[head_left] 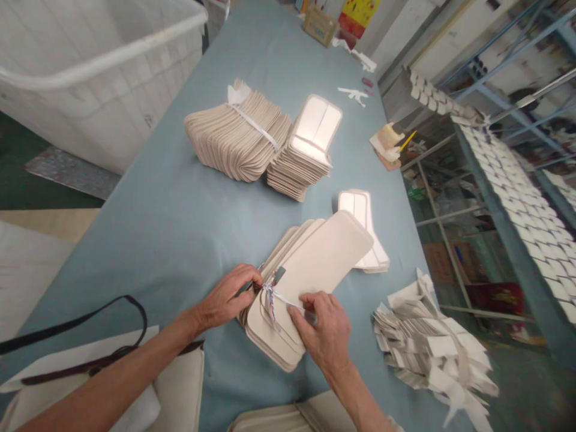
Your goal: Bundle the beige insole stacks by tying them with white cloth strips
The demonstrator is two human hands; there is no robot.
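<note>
A stack of beige rounded panels (324, 258) lies fanned on the blue-green table, with a white strip (288, 301) across its near part. My left hand (231, 292) is at the stack's left edge, its thumb and forefinger closed near a knot of coloured threads (270, 291); what they pinch is too small to make out. On the right side, my right hand (321, 324) has its fingers bent and closed on the white strip, resting against the top panel. A small dark tag (279, 275) sits beside the threads.
Beyond the stack stand a tied bundle of panels (238, 132) and another pile (306, 150). Smaller panels (375, 252) lie right of the stack. A heap of pale pieces (434, 342) is at the right edge, a white bin (103, 72) at the left.
</note>
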